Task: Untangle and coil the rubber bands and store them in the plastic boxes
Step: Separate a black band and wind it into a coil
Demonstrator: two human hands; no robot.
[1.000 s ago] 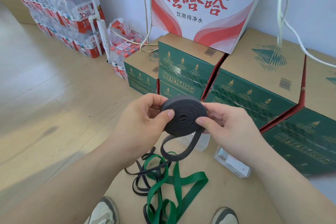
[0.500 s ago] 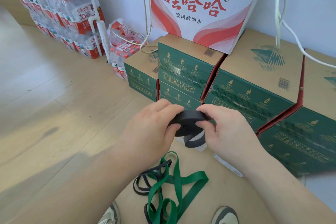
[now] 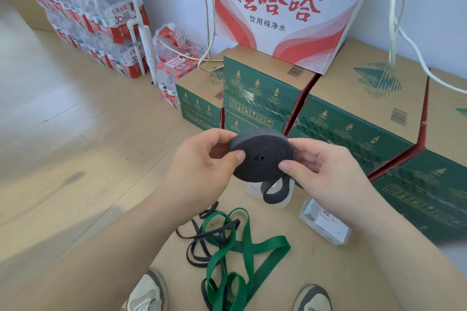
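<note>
A wide dark grey rubber band point(image 3: 261, 156) is rolled into a flat coil, held in the air between both hands. My left hand point(image 3: 202, 166) pinches its left side, thumb on the face. My right hand point(image 3: 326, 171) pinches its right side. A short loop of the band's tail point(image 3: 275, 190) hangs below the coil. On the cardboard sheet below lie a tangled green band point(image 3: 242, 252) and thin black bands point(image 3: 202, 242). One clear plastic box point(image 3: 324, 225) sits under my right wrist; another clear box point(image 3: 254, 189) shows partly behind the hanging loop.
Green cartons point(image 3: 353, 124) stand stacked just beyond my hands, with a white and red water box point(image 3: 285, 12) on top. Packs of bottled water point(image 3: 83, 15) stand at the back left. White cables point(image 3: 404, 40) hang at the right. My shoes point(image 3: 149, 293) show at the bottom.
The coil has been turned from edge-on back to face me and has grown. The hanging tail is much shorter than a second ago.
</note>
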